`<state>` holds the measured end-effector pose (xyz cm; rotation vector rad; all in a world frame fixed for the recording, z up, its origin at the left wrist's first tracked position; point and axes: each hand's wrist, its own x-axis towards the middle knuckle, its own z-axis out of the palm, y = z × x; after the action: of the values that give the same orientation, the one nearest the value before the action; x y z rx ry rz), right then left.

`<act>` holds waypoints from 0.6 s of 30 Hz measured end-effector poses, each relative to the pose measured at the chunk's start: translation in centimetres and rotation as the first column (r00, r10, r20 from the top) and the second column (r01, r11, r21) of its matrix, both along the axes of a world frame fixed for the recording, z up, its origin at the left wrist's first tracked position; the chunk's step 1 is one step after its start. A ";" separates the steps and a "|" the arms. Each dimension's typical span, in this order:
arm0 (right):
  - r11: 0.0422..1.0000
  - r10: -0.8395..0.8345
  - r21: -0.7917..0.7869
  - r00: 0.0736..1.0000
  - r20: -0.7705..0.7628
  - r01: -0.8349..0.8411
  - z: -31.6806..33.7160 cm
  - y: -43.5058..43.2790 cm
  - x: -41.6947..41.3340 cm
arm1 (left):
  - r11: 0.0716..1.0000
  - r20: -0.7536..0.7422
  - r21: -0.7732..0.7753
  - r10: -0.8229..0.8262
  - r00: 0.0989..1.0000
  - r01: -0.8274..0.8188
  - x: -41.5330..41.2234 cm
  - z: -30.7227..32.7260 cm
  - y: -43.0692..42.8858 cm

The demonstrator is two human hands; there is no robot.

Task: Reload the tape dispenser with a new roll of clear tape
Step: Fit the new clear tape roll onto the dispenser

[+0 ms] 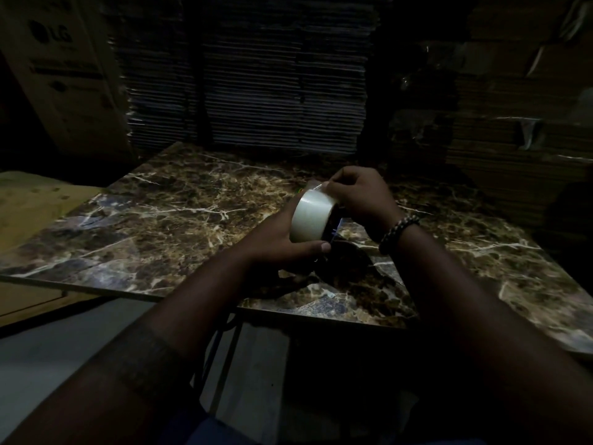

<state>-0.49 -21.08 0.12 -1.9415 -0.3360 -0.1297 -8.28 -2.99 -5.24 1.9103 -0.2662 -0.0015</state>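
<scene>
A roll of clear tape (310,216) is held upright above the marbled table (167,220). My left hand (282,248) grips the roll from below, thumb across its near edge. My right hand (356,194), with a beaded bracelet on the wrist, pinches at the top rim of the roll, where the tape's loose end seems to be. A dark object (343,255), probably the tape dispenser, lies on the table just under and behind the roll, mostly hidden in shadow.
The scene is very dim. Stacks of flattened cardboard (250,75) rise behind the table. A large LG carton (61,65) stands at the back left, more boxes (519,101) at the right. A lower pale surface (32,203) lies left of the table.
</scene>
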 end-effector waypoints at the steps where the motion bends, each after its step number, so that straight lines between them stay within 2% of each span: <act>1: 1.000 -0.012 0.014 1.000 -0.010 0.012 -0.2 -0.1 0.1 | 1.000 -0.005 -0.010 0.015 1.000 -0.015 -0.1 0.0 0.0; 6: 0.996 -0.046 0.073 0.998 -0.045 0.049 -0.7 -0.9 0.4 | 0.996 0.058 0.013 0.092 0.994 -0.093 -0.5 0.4 -0.1; 11: 0.995 -0.098 0.029 0.995 0.031 0.097 -1.0 -1.9 0.6 | 0.974 0.123 0.064 0.206 0.971 -0.215 -0.5 0.6 -0.2; 15: 0.994 -0.105 0.031 0.994 0.028 0.104 -1.4 -2.5 1.0 | 0.973 0.136 0.064 0.209 0.968 -0.220 -0.2 0.3 0.2; 18: 0.994 -0.082 0.072 0.997 0.006 0.081 -2.0 -2.7 1.3 | 0.964 0.168 0.147 0.197 0.966 -0.222 -0.1 0.3 0.1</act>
<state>0.79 -23.78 -1.86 -1.8846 -0.2545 -0.2011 -8.43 -2.86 -4.91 2.0987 -0.1688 0.2737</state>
